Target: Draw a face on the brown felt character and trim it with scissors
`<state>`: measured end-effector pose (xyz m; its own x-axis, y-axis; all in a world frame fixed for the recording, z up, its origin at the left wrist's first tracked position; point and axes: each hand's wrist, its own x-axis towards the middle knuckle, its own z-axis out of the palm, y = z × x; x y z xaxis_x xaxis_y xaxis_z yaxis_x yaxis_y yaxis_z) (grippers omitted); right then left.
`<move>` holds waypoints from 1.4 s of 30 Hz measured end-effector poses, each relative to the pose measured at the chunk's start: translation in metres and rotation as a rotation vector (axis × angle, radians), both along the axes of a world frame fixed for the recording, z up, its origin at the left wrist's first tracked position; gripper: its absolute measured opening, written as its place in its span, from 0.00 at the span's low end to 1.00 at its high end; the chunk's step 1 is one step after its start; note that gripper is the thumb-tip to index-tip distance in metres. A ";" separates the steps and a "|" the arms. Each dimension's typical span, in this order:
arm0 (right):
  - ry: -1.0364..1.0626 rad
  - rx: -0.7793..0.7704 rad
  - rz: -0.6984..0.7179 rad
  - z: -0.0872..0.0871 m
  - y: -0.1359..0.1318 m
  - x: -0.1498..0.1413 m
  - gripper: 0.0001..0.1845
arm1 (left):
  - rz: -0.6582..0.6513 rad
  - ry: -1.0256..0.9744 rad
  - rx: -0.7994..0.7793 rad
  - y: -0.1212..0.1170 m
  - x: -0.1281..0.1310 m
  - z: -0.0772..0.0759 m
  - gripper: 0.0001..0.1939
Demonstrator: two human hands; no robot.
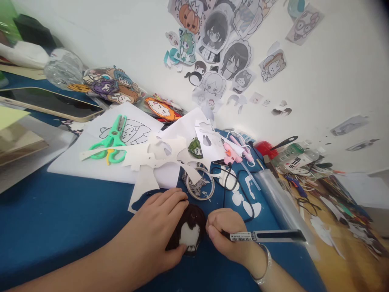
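Note:
A small dark-haired character cutout (195, 217) with a pale face lies on the blue table surface (91, 219). My left hand (162, 229) steadies it from the left, fingers along its upper edge and thumb on its lower edge, hiding its left part. Closed around a black-and-white pen (270, 236) is my right hand (226, 233), its fingers near the cutout's right edge. The pen's back end points right; its tip is hidden behind my fingers. Just beyond my hands sits a tape ring (209, 194), with white cut paper scraps (142, 184) to its left.
Green scissors (114, 138) lie on white paper (75, 158). A phone (45, 101) and a pile of colourful cutouts (121, 87) are at the back left. To the right are a pink glue gun (231, 153), black cable and a clear plastic roll (282, 207). Drawings hang on the wall.

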<state>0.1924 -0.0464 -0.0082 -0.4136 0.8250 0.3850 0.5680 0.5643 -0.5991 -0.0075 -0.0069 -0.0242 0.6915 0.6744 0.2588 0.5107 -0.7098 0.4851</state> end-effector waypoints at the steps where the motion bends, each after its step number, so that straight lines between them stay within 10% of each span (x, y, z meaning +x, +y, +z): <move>1: -0.005 0.002 0.000 0.000 0.000 0.000 0.17 | -0.002 0.002 -0.005 0.000 0.000 0.000 0.25; 42: 0.038 0.004 -0.194 -0.005 0.005 0.007 0.18 | -0.009 -0.008 -0.006 0.001 0.001 0.005 0.24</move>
